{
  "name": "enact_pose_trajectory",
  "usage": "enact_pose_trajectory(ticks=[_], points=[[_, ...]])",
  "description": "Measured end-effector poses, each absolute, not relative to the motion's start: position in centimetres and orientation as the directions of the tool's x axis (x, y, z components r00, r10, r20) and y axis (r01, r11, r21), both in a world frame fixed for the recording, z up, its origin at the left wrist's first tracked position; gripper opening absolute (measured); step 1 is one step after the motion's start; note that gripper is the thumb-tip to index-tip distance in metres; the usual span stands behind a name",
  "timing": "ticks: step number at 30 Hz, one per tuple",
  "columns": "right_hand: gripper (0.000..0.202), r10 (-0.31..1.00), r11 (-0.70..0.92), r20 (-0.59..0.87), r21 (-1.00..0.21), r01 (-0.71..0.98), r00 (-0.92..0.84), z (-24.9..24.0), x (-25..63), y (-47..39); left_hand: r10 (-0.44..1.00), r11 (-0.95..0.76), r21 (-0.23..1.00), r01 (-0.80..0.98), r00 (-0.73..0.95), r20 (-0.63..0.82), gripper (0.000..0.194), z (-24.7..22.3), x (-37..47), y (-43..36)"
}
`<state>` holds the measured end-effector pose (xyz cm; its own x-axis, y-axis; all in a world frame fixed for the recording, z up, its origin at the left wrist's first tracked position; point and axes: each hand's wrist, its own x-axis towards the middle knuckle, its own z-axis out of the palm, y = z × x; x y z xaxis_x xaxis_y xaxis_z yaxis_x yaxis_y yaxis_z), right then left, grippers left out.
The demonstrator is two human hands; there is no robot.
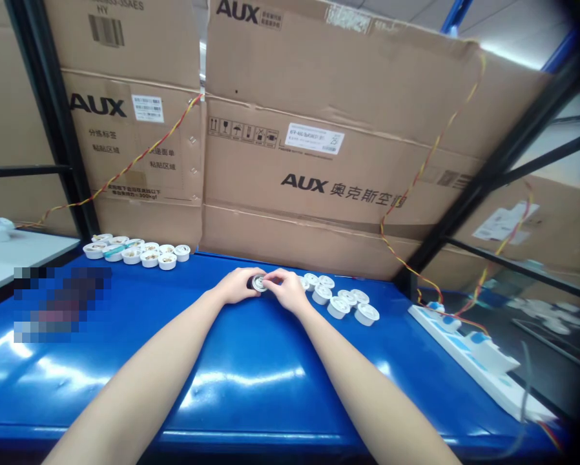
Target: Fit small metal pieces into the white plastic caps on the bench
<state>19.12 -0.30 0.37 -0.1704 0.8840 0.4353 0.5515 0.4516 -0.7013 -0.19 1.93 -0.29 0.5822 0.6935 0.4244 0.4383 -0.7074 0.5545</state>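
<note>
Over the middle of the blue table, my left hand [239, 285] is closed around a small round tub [259, 283]. Its pale, ringed face is turned toward me, and a dark patch shows at its left side. My right hand [287, 289] has its fingers bent and pinched at the right edge of that face; whether they grip a small part there is too small to make out. Just beyond the right hand stands a group of white round tubs [339, 307], partly covered by that hand. Another group of white tubs [150, 259] with brownish contents sits at the back left.
A tall cardboard wall [290, 232] closes off the back of the blue table [251, 400]. A white power strip [484, 368] with plugs lies along the right edge, with twisted red-yellow wires above it. A pale board [42, 248] is at far left, near a blurred-out patch.
</note>
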Motion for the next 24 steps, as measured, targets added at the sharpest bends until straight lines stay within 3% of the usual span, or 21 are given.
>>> enact_pose_trajectory(ticks=[5, 12, 18, 24], points=[[0.019, 0.9, 0.428, 0.402, -0.737, 0.522, -0.17, 0.1, 18.9, -0.2, 0.692, -0.71, 0.541, 0.451, 0.589, 0.418, 0.041, -0.1, -0.2, 1.7], [0.027, 0.979, 0.181, 0.144, -0.942, 0.281, -0.147, -0.1, 18.3, -0.5, 0.655, -0.75, 0.476, 0.459, 0.616, 0.438, 0.037, 0.0, -0.1, 1.3], [0.039, 0.993, 0.072, 0.059, -0.99, 0.123, -0.106, -0.6, 18.2, -0.2, 0.649, -0.754, 0.475, 0.454, 0.625, 0.433, 0.035, 0.3, 0.0, 1.0], [0.042, 0.989, 0.083, 0.068, -0.991, 0.109, -0.134, -0.8, 18.3, 0.0, 0.664, -0.739, 0.485, 0.467, 0.623, 0.413, 0.035, 0.3, 0.0, 1.1]])
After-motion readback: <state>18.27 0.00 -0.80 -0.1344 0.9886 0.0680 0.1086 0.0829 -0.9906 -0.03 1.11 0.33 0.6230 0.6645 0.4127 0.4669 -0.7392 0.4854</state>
